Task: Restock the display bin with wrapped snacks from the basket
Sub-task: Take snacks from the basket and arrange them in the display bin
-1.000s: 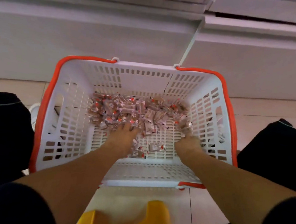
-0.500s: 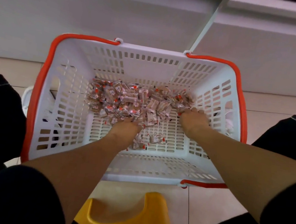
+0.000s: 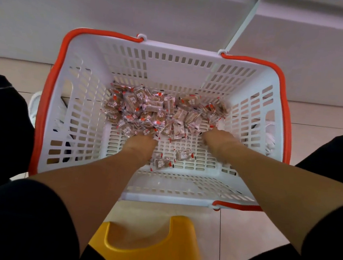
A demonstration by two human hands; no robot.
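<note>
From the head view, a white slotted basket (image 3: 87, 121) with orange handles fills the middle of the frame, standing on a tiled floor (image 3: 315, 117) against a pale cabinet front (image 3: 115, 7) that runs across the top. A heap of wrapped snacks (image 3: 164, 113), clear packets with brown contents and red marks, lies on the basket floor toward its far side, and two stray packets (image 3: 162, 164) lie nearer, between the two forearms. The left hand (image 3: 141, 144) reaches in from lower left, its fingertips buried in the near edge of the heap; the right hand (image 3: 220, 138) meets the heap's right end the same way. The fingers of both are hidden among the wrappers, so whether they are spread or closed cannot be told. A yellow stool (image 3: 153, 253) shows at bottom centre.
</note>
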